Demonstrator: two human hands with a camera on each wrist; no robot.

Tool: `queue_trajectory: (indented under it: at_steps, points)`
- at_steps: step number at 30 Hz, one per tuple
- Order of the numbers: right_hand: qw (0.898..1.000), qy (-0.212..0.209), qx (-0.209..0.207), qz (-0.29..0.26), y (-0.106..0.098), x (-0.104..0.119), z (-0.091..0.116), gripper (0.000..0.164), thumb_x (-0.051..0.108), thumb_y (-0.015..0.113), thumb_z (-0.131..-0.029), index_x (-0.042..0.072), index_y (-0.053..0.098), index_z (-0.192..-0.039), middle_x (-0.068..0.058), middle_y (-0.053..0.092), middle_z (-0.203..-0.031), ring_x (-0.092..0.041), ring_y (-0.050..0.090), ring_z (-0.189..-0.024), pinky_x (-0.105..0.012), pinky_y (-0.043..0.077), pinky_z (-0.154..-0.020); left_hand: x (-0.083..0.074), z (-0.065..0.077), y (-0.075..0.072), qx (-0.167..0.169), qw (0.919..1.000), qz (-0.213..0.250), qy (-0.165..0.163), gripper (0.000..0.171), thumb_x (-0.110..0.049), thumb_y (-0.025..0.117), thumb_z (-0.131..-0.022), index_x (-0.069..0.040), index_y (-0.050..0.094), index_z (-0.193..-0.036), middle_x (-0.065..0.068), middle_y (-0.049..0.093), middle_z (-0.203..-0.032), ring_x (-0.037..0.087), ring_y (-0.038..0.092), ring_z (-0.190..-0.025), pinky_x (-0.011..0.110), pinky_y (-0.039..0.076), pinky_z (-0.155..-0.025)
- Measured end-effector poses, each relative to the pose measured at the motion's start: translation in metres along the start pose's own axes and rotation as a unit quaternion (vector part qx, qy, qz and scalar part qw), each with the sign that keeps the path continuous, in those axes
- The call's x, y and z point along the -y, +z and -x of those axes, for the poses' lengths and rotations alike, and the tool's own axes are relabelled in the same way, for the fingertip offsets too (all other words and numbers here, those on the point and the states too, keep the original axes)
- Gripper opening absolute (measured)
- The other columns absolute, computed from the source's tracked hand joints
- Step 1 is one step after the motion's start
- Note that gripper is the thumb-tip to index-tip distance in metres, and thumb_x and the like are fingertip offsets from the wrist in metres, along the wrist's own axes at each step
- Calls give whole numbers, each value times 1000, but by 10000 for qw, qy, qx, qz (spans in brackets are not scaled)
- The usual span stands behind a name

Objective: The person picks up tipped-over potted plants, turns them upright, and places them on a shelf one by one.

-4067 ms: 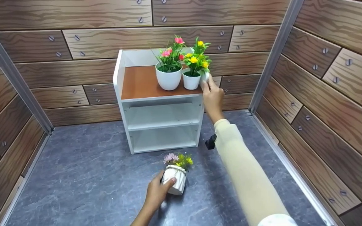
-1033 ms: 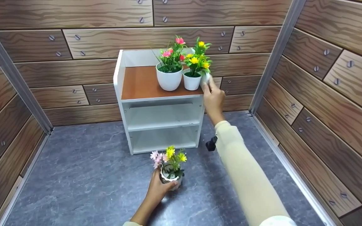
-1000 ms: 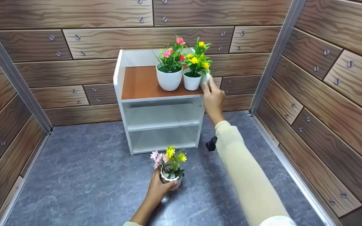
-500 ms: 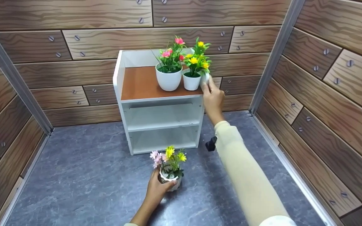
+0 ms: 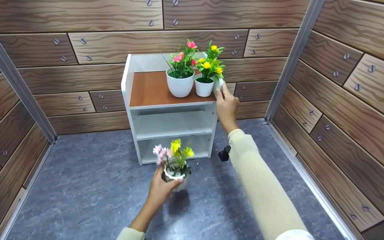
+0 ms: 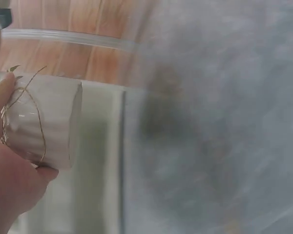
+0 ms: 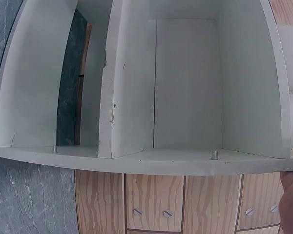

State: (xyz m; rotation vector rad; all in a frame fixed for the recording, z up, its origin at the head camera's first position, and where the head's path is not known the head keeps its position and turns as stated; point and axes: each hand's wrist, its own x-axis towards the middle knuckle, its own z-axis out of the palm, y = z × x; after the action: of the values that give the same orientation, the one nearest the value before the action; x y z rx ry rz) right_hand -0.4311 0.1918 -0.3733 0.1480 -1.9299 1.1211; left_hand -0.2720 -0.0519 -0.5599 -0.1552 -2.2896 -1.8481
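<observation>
My left hand [image 5: 158, 189] grips a white flower pot [image 5: 180, 186] with pink and yellow artificial flowers, thumb on the near side of its rim. The pot is held upright above the floor, its shadow below it, in front of the shelf's lower compartment. Up close in the left wrist view, the pot [image 6: 53, 117] has thin twine tied round it. With fingers curled over it, my right hand [image 5: 227, 105] holds the top of the right side panel of a small white shelf unit [image 5: 170, 106]. The right wrist view catches only part of that hand [image 7: 290, 202] at the edge.
On the unit's brown top [image 5: 147, 86] stand a white pot with pink flowers [image 5: 180, 86] and a smaller white pot with yellow flowers [image 5: 204, 88], close together on the right half. Two open compartments lie below. Wood-patterned walls [image 5: 95, 78] enclose the dark marbled floor [image 5: 88, 186].
The left hand has turned the tilted flower pot upright, then raised it and moved it slightly left, toward the shelf unit. The right hand keeps its place on the side panel.
</observation>
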Motion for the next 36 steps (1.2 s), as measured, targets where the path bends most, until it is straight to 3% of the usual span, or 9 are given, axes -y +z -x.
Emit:
queue_trajectory:
  at_steps: [7,10,16,29,36]
  points:
    - [9998,-160,-105,93,0,-1,0,40,16,64,-99,1,61,-136,-24,70,-115,-31,72,-101,-46,56,-86,-45,-31,-27,14,9988,353,333,83,-13,90,-71,-2,51,-143,21,60,-134,34,61,-118,42,55,-97]
    - [9996,-197,-164,140,0,-1,0,40,16,65,-98,0,62,-135,-24,71,-113,-33,72,-100,-47,56,-86,-64,-44,-40,-120,9983,248,518,80,-12,90,-71,1,52,-141,21,60,-133,34,59,-119,43,52,-102]
    - [9996,-219,-145,79,0,0,-1,40,16,65,-99,0,62,-135,-24,70,-114,-32,73,-99,-46,57,-85,-95,-66,-57,-324,9968,-36,735,92,-18,91,-72,0,44,-149,20,55,-140,32,56,-124,44,46,-107]
    - [9995,-255,-160,98,3,-3,1,39,14,66,-97,-1,63,-133,-25,70,-114,-34,72,-101,-47,57,-86,-133,-93,-75,-439,9955,-258,801,100,-28,90,-75,0,36,-154,22,46,-148,31,49,-133,42,39,-115]
    - [9998,-137,-159,72,1,0,1,40,16,66,-98,2,63,-135,-22,70,-116,-31,71,-105,-46,56,-87,-152,-109,-82,-545,9931,-118,1031,93,-24,91,-75,-2,42,-151,21,51,-141,28,53,-126,38,43,-110]
